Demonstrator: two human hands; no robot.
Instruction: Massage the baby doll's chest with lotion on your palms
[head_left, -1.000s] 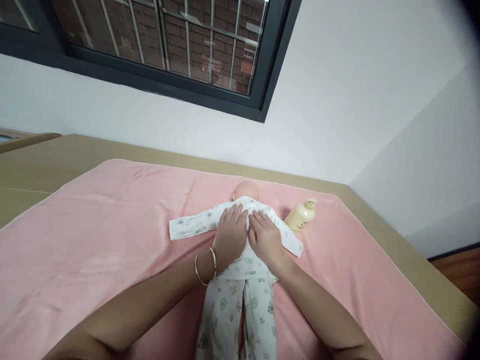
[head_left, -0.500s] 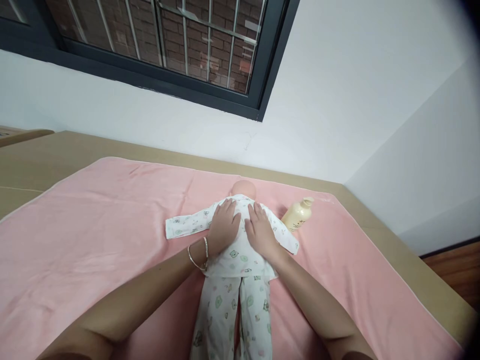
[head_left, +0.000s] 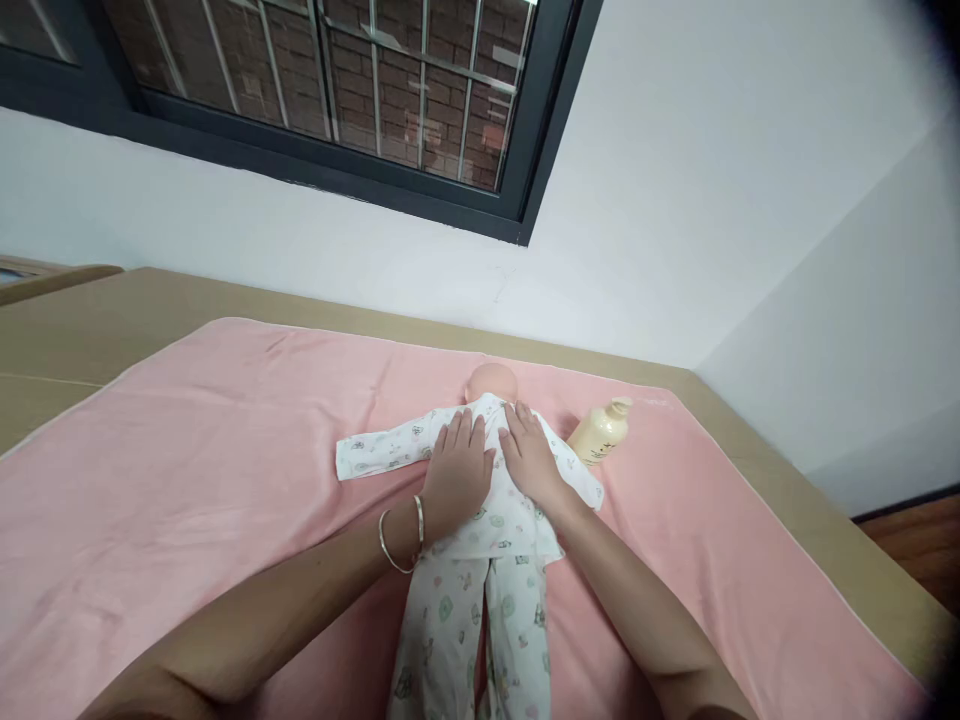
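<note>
A baby doll (head_left: 491, 382) lies stretched out on a pink blanket, its head toward the wall. It wears a white printed top (head_left: 499, 520) and matching trousers (head_left: 442, 625). My left hand (head_left: 459, 470) rests flat on the left side of the doll's upper body, fingers extended; two thin bangles (head_left: 401, 535) circle that wrist. On the right side of the same top, my right hand (head_left: 531, 458) lies flat with its fingers pointing toward the doll's head. Neither hand grips anything. The doll's face is not visible, and part of the top is hidden under my hands.
A cream pump bottle (head_left: 600, 432) stands tilted in view beside the doll's right-hand sleeve. The pink blanket (head_left: 187, 470) covers most of a wooden surface (head_left: 135, 310). White walls (head_left: 637, 200) and a dark-framed window (head_left: 517, 200) with bars rise behind.
My left hand has slid slightly down the doll's back area, toward me. My right hand has shifted slightly up toward the shoulder. The whole view has moved a little.
</note>
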